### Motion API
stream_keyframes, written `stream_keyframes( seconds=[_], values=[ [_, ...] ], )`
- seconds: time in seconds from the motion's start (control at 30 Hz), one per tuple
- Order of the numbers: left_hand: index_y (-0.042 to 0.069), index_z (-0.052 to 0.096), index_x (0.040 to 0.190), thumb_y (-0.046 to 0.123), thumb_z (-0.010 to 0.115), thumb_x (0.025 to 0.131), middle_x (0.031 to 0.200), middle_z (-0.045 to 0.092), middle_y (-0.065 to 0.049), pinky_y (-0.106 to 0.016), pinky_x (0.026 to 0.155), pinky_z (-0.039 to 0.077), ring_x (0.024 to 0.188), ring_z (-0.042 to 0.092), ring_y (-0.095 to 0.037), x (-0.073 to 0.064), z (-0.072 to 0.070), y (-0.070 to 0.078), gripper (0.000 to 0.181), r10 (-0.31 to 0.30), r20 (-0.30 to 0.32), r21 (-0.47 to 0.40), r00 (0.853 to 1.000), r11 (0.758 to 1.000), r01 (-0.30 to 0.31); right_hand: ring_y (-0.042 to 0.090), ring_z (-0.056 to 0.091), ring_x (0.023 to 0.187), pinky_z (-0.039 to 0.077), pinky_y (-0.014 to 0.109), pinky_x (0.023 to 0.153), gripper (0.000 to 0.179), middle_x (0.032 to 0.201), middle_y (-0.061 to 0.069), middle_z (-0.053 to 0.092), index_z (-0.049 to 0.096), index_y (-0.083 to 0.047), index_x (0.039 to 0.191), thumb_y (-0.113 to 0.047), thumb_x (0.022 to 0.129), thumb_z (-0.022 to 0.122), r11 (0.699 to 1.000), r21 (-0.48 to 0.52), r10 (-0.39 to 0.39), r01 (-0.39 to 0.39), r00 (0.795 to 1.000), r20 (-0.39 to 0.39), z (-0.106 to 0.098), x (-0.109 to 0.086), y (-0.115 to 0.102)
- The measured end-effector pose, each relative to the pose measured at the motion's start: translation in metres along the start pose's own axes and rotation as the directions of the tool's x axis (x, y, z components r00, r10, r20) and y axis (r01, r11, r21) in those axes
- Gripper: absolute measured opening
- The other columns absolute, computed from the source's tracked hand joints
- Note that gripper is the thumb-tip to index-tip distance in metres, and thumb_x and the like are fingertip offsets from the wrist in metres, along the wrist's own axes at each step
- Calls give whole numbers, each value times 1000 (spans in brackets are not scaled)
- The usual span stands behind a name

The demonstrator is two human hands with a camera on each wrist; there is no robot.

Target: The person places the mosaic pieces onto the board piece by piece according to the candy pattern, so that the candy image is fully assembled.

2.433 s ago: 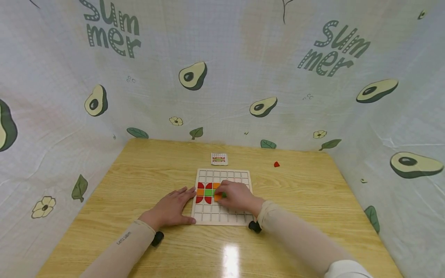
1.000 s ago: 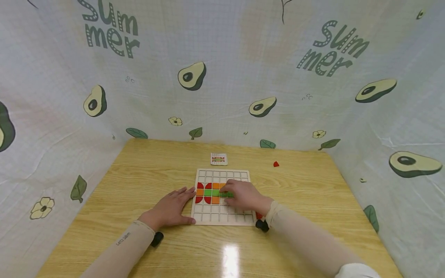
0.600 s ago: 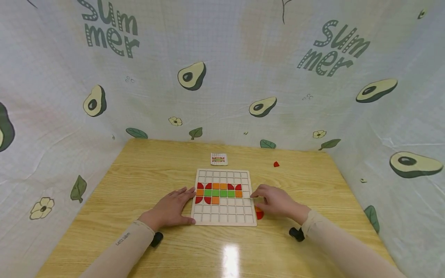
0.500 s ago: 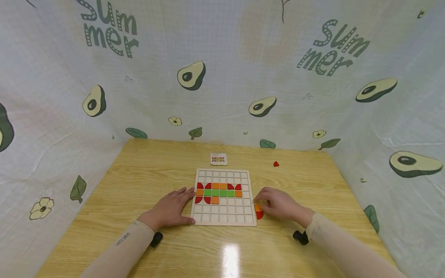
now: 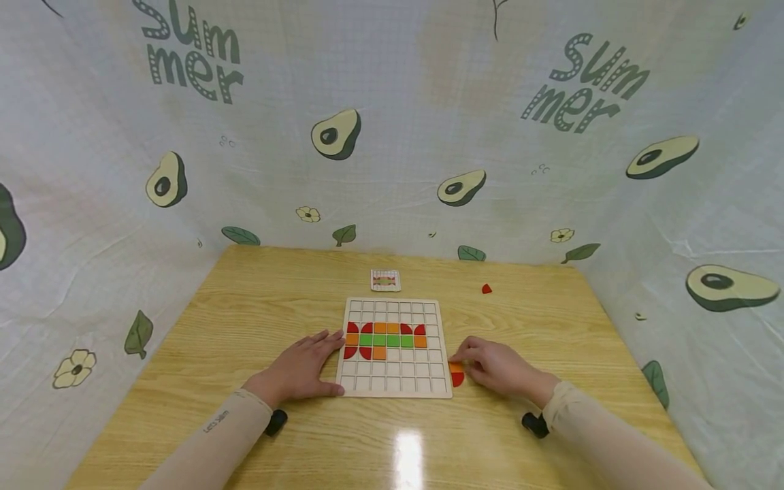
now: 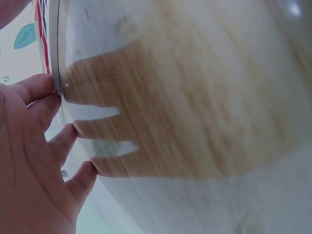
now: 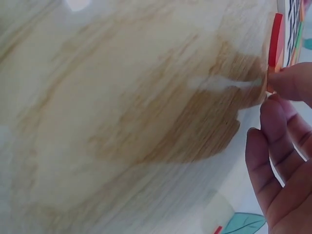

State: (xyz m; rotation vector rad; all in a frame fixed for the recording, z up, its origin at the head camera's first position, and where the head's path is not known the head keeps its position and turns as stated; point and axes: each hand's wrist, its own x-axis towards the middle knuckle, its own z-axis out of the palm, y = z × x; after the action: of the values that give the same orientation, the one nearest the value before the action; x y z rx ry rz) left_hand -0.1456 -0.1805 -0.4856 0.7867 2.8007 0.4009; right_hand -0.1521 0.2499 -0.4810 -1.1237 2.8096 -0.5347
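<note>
A pale square grid board (image 5: 398,386) lies on the table, with red quarter-round, orange and green tiles (image 5: 394,340) filling part of its middle rows. My left hand (image 5: 300,367) lies flat with fingers spread, its fingertips and thumb against the board's left edge. Just off the board's right edge, my right hand (image 5: 499,367) pinches at a loose orange tile (image 5: 456,367) with thumb and index finger. A red quarter-round tile (image 5: 457,380) lies right beside it. In the right wrist view the thumb touches the orange tile (image 7: 271,87), below the red tile (image 7: 276,39).
Behind the board lies a small pattern card (image 5: 385,280) printed with a grid and coloured shapes. A single red tile (image 5: 486,288) sits farther back on the right. Printed cloth (image 5: 392,170) hangs around the back and sides of the wooden table (image 5: 294,299).
My right hand has let go of an orange tile in the lower row and moved right, off the board, to the loose tiles. My left hand has stayed put.
</note>
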Motion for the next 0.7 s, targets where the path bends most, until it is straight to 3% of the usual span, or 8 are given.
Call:
stream_keyframes(
  seconds=[0.27,0.43,0.7],
  values=[
    [12,42,153,67,71,79,160,32,-4,-54,113,28,145,28,-33,0,1,-1,97,0,-4,-3,1000,1000,0,2,47,67,45,22,62,28,107,-7,60,74,-18,117,-16,89,74,996,-67,54,-55,998,-24,-2,-3,5],
    [12,42,153,68,70,79,160,32,-4,-54,113,27,146,28,-33,0,2,-2,97,2,-3,2,1000,1000,-2,3,47,70,47,24,64,28,110,-4,61,72,-16,117,-15,89,73,991,-90,96,-98,995,-26,-5,-4,7],
    [14,40,154,69,68,79,161,30,-2,-52,115,26,146,27,-31,1,4,-3,98,4,-9,11,1000,1000,-4,4,49,75,47,24,66,30,107,-6,60,73,-16,118,-15,89,74,994,-85,68,-70,997,-25,-5,0,8]
  ],
)
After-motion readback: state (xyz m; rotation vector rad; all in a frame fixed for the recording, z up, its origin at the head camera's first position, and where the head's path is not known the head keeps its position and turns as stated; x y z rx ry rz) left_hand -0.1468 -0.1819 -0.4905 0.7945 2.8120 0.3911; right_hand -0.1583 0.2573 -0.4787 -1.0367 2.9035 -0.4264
